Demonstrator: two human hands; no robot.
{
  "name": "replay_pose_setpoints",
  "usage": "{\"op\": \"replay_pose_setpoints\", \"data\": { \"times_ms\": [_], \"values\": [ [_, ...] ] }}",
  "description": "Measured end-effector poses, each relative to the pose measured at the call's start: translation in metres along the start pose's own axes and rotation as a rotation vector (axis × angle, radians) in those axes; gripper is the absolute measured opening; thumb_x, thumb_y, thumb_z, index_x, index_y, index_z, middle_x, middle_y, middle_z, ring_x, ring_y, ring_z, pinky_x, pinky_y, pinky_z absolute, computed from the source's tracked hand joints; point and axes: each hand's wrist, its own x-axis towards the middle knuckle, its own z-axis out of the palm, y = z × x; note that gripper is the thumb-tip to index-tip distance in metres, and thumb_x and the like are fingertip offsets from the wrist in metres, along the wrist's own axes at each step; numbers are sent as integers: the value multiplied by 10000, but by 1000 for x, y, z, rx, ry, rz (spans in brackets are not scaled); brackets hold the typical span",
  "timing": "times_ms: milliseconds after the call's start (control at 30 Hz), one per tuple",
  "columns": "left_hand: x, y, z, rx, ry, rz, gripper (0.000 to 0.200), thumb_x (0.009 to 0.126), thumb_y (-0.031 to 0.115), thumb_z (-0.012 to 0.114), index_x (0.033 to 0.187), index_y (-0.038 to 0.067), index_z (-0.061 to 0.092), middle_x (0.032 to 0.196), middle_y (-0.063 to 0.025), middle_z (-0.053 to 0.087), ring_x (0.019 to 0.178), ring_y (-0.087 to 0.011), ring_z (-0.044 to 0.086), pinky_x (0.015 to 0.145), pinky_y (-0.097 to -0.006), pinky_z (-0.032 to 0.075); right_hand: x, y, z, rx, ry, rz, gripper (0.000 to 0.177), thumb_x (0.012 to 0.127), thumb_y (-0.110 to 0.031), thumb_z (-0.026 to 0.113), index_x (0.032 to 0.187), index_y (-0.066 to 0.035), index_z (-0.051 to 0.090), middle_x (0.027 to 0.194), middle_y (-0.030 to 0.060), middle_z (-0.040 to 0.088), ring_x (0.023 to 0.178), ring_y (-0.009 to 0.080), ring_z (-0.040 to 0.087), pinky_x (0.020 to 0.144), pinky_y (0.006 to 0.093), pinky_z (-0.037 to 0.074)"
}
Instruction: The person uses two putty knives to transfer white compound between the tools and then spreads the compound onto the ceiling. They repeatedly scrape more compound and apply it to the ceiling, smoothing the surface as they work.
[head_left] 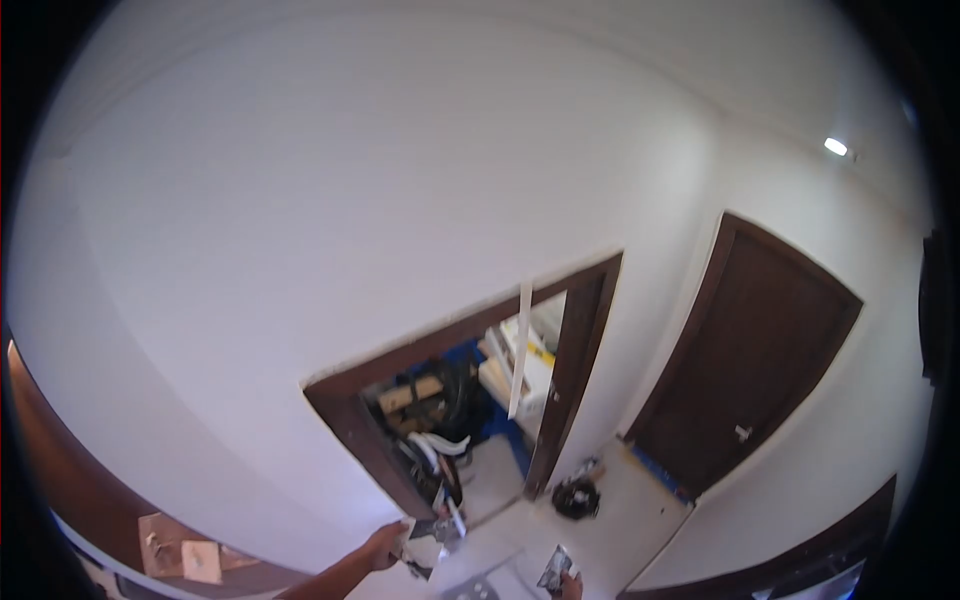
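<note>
My left hand (pixel 383 548) reaches in from the bottom, its fingers closed on the edge of a flat, thin scraper (pixel 422 552) smeared with white paste. To its right, at the bottom edge, my right hand (pixel 570 586) is closed around a second putty knife (pixel 555 566), whose grey, stained blade points up. Both tools are apart from each other and from the white wall (pixel 420 190) ahead. Their handles are mostly hidden by my fingers.
An open doorway with a brown frame (pixel 340 425) shows a cluttered room. A pale strip (pixel 520 350) hangs across its top. Beyond it stands a closed brown door (pixel 745 350). A dark coil (pixel 576 497) lies on the floor; wooden pieces (pixel 185 555) are at lower left.
</note>
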Motion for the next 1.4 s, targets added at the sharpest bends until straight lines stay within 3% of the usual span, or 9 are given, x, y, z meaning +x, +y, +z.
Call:
{"op": "replay_pose_setpoints", "data": {
  "times_ms": [200,300,400,533,733,900,967,1167,1400],
  "values": [
    [-6,66,59,43,-40,54,312,992,242,509,1239,53,536,1135,-104,661,1028,-272,666,917,-396,541,-47,-103,114,-106,-448,-53,421,890,-383,684,1211,-132,582,1112,74,650,1074,217,617,861,407,498],
    [18,76,71,45,-88,75,339,990,234,507,1280,58,519,1167,-107,653,1015,-269,671,873,-405,558,-15,-84,128,-149,-586,-224,330,950,-298,554,1219,-107,570,1050,56,641,993,235,616,775,373,528],
    [38,84,83,-39,-164,2,312,980,228,524,1234,47,526,1100,-146,652,998,-310,669,859,-433,567,-1,-67,140,-216,-472,-316,261,956,-277,527,1146,-107,580,1010,47,625,945,222,612,711,368,532],
    [45,97,112,-37,-315,-19,359,999,248,461,1254,-1,501,1123,-192,638,1027,-338,657,910,-442,548,-46,-92,158,44,-220,-110,298,935,-283,553,1179,-111,562,1066,82,610,953,253,593,765,400,540],
    [57,97,136,-77,-302,-9,364,1007,265,429,1223,-5,544,1128,-170,642,1025,-316,655,886,-431,552,-124,-179,168,759,-655,-163,374,975,-258,462,1279,-56,539,1153,155,620,1020,344,576,897,453,481],
    [74,89,160,98,-451,5,310,991,248,455,1176,57,614,1088,-131,660,993,-276,667,856,-423,568,-103,-206,134,356,-46,-166,574,995,-464,289,1375,-82,488,1366,129,556,1240,388,533,967,689,405],
    [57,101,196,24,-533,-144,315,989,257,467,1196,75,618,1107,-135,672,1006,-274,671,880,-438,560,-105,-228,129,248,-65,-351,540,1015,-412,362,1402,-50,464,1366,127,556,1260,312,529,1082,510,389],
    [22,126,265,278,-653,41,259,968,214,545,1128,40,653,1068,-97,696,966,-190,685,861,-331,549,-222,-366,195,-1026,-62,-1302,312,977,-197,516,1166,-1,667,1158,178,669,1044,347,618,967,403,436],
    [-45,141,296,352,-734,-97,342,986,203,503,1205,-52,560,1111,-177,673,978,-267,704,845,-363,595,-282,-413,237,-1560,-275,-1503,298,880,-251,619,1128,-112,708,1190,76,675,1060,315,598,932,418,470]
  ]
}}
